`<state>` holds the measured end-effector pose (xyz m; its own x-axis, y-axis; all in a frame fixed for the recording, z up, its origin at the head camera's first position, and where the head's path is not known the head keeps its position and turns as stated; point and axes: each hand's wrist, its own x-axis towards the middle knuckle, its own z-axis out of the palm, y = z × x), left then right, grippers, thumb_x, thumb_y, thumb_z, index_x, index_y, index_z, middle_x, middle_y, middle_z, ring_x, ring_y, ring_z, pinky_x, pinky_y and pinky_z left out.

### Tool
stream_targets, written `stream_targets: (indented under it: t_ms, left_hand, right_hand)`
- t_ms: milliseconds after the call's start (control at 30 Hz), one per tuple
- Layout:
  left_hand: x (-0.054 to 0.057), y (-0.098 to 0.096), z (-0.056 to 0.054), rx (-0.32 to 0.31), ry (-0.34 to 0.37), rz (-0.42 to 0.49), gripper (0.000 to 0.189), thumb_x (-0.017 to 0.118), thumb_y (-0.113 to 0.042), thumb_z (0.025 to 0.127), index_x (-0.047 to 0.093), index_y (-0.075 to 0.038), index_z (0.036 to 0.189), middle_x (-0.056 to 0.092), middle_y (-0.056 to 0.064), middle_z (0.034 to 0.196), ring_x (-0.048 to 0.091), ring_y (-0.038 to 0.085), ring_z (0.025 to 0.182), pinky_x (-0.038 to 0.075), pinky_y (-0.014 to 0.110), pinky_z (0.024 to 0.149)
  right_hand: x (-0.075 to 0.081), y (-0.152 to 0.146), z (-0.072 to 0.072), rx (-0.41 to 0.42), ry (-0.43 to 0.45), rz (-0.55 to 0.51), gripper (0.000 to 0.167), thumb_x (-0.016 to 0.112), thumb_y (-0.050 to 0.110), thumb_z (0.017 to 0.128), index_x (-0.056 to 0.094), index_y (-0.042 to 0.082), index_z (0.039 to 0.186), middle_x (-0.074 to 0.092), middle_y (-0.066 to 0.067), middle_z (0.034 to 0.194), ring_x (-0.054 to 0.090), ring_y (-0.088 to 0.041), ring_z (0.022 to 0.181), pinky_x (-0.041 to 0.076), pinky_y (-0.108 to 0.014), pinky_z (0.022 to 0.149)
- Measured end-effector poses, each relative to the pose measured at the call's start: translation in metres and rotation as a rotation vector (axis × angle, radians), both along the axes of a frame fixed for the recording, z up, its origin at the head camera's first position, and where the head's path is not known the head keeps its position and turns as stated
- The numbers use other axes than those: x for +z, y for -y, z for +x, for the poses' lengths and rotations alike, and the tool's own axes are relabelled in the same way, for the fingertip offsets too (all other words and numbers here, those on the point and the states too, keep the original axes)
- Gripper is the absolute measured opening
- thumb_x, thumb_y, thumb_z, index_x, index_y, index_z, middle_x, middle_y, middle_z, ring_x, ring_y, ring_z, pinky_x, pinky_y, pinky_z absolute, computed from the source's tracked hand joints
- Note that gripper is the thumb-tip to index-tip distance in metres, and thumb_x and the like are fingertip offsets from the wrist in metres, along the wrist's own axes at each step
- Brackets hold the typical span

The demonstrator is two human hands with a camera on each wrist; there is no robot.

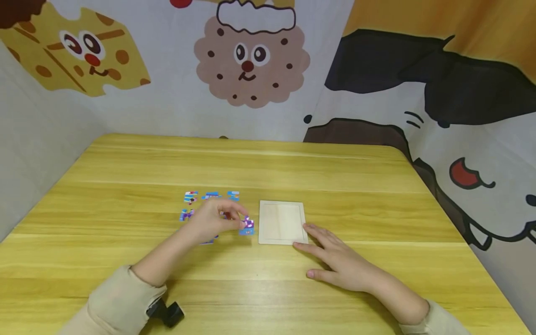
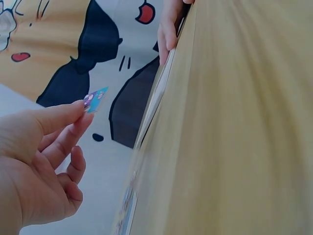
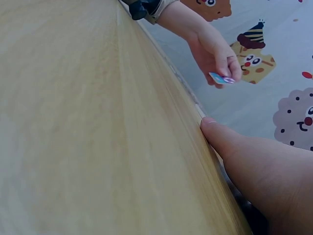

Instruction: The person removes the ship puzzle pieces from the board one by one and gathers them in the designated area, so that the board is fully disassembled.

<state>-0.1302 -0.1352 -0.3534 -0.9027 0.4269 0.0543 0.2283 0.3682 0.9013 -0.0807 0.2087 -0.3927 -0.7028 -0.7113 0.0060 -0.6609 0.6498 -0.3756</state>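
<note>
Between thumb and forefinger my left hand (image 1: pixel 212 217) pinches a purple-and-blue jigsaw puzzle piece (image 1: pixel 247 226), held above the table just left of a square wooden puzzle tray (image 1: pixel 281 223). In the left wrist view the same piece (image 2: pixel 95 100) sits at the fingertips, the other fingers loosely curled. My right hand (image 1: pixel 337 258) lies at the tray's right side, fingers spread, two fingertips touching its right edge and lower right corner. The tray has a raised rim and a bare pale base.
Several loose puzzle pieces (image 1: pixel 190 197) lie on the wooden table (image 1: pixel 259 288) left of the tray, some partly hidden under my left hand. A black wrist mount (image 1: pixel 166 313) hangs at the left cuff. A cartoon-printed cloth (image 1: pixel 167 111) stands behind the table.
</note>
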Motion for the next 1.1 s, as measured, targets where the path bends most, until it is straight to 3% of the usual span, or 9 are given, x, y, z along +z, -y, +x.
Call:
stream_targets:
  t_ms: [233,400,633,967,1100]
  left_hand:
    - [-0.003,0.021,0.006,0.044,0.027,-0.003,0.017,0.077,-0.009,0.08,0.073,-0.007,0.097,0.065,0.002,0.076,0.055,0.024,0.076,0.045,0.03,0.059]
    - [-0.008,0.029,0.006,0.022,0.043,-0.008,0.016,0.076,-0.005,0.081,0.072,-0.005,0.097,0.064,0.004,0.074,0.056,0.025,0.073,0.046,0.029,0.059]
    - [-0.014,0.031,0.006,-0.027,0.003,0.006,0.018,0.073,0.002,0.08,0.071,-0.002,0.098,0.065,0.002,0.071,0.058,0.023,0.071,0.044,0.026,0.056]
    - [-0.022,0.029,0.005,0.031,0.022,-0.095,0.019,0.075,0.0,0.079,0.073,-0.005,0.096,0.064,-0.001,0.071,0.057,0.017,0.065,0.044,0.025,0.053]
    - [-0.025,0.028,0.003,0.054,-0.011,-0.138,0.017,0.077,-0.001,0.078,0.073,-0.006,0.093,0.064,-0.003,0.071,0.056,0.016,0.066,0.046,0.025,0.055]
  right_hand:
    - [0.0,0.001,-0.001,0.001,-0.001,0.001,0.059,0.051,0.052,0.094,0.034,0.034,0.148,0.009,-0.008,0.159,0.012,-0.031,0.143,0.018,-0.06,0.107]
    - [-0.001,0.0,-0.001,-0.005,0.008,0.005,0.059,0.05,0.053,0.094,0.034,0.036,0.148,0.009,-0.006,0.159,0.01,-0.029,0.143,0.017,-0.058,0.108]
    - [-0.001,0.001,-0.001,-0.003,0.001,0.0,0.059,0.051,0.053,0.094,0.034,0.036,0.148,0.009,-0.006,0.159,0.011,-0.029,0.143,0.018,-0.059,0.107]
    - [-0.001,0.001,-0.001,0.004,-0.009,-0.005,0.059,0.051,0.052,0.094,0.035,0.035,0.148,0.01,-0.008,0.159,0.012,-0.03,0.143,0.018,-0.06,0.107]
    - [-0.001,0.001,-0.001,0.002,-0.007,0.0,0.059,0.051,0.052,0.094,0.034,0.035,0.148,0.01,-0.007,0.159,0.011,-0.03,0.143,0.017,-0.059,0.107]
